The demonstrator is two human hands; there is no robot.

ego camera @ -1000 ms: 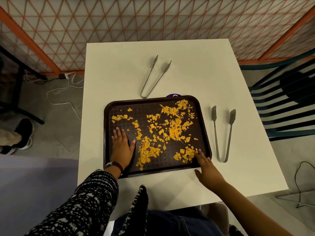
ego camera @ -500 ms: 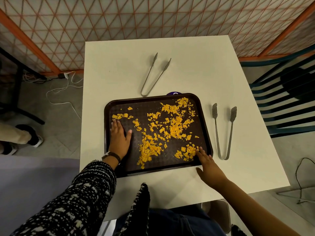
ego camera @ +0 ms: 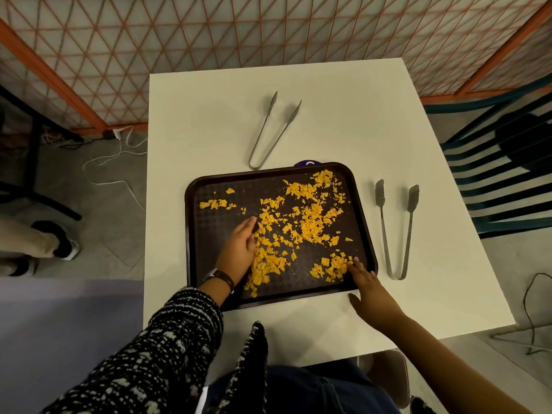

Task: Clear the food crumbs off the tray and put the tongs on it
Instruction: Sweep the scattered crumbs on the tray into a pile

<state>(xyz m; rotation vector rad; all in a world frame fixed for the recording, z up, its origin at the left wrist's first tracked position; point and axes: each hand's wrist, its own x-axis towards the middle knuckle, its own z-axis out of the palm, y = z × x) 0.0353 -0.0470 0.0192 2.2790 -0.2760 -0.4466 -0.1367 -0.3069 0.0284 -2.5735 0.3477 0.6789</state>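
A dark brown tray lies on the white table, strewn with orange food crumbs. My left hand rests on edge inside the tray, its fingers against the left side of the crumb pile. My right hand lies flat over the tray's near right corner, fingertips touching a small crumb heap. One pair of metal tongs lies beyond the tray. A second pair with flat ends lies right of the tray.
A purple object peeks out behind the tray's far edge. An orange mesh screen stands behind the table. A dark slatted chair is on the right. Another person's shoes and cables are on the floor at left.
My left hand has slid right from the tray's left part, turning on edge against the crumb pile. My right hand has stayed at the near right corner.
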